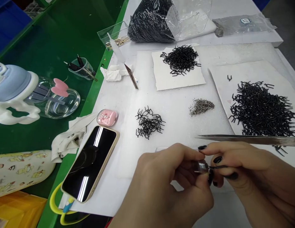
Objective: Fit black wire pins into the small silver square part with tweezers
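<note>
My left hand (166, 180) is curled shut around a small shiny metal piece (201, 166) low in the middle of the view. My right hand (235, 161) pinches a thin black wire clip (218, 167) and holds its end against that piece. Metal tweezers (244, 139) rest along the right hand and stick out to the left. Just beyond the hands, on the white foam sheet (176, 107), lies a small pile of black clips (148, 123) and a little heap of tiny grey parts (201, 106).
A large pile of black clips (261, 109) lies on paper at the right, another pile (181, 59) on paper further back, and a bag of clips (152, 22) behind. A phone (91, 161), pink earbud case (106, 117), cloth (71, 136) and water bottle (26, 91) lie left.
</note>
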A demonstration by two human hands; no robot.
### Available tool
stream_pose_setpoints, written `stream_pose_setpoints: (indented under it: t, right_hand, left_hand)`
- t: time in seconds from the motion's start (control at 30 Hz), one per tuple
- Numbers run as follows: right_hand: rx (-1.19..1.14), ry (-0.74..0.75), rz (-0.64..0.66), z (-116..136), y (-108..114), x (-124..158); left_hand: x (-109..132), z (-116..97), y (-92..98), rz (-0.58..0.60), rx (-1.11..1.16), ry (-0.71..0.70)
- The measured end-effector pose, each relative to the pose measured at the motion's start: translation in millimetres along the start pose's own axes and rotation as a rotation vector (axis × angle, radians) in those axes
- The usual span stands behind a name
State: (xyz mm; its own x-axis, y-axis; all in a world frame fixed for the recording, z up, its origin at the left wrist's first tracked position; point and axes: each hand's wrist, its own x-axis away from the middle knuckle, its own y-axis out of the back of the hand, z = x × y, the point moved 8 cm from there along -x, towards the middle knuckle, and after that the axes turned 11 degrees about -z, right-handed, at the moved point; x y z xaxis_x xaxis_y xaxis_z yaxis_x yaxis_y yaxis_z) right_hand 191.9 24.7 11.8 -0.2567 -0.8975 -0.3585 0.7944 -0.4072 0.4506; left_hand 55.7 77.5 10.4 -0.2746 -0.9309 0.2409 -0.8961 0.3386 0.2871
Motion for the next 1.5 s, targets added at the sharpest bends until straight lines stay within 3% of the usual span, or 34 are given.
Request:
stream_pose_setpoints:
  t: [0.1,0.57,0.77,1.5]
  right_hand:
    - [0.055,0.056,0.060,5,-3,-2]
    - [0.076,0.029,0.038,7,-3,-3]
    - [0.058,0.068,0.070,10,-1,-5]
    - [0.152,0.068,0.075,12,3,-6]
  left_hand:
    - [-1,0,0.5,-0.020,-0.002,-0.023]
    - [-1,-2,-0.8,-0.029,0.016,-0.033]
    - [3,5,-4.5,0.050,0.040,-0.012]
    - [3,-2,-1.6,0.030,-0.043,-0.116]
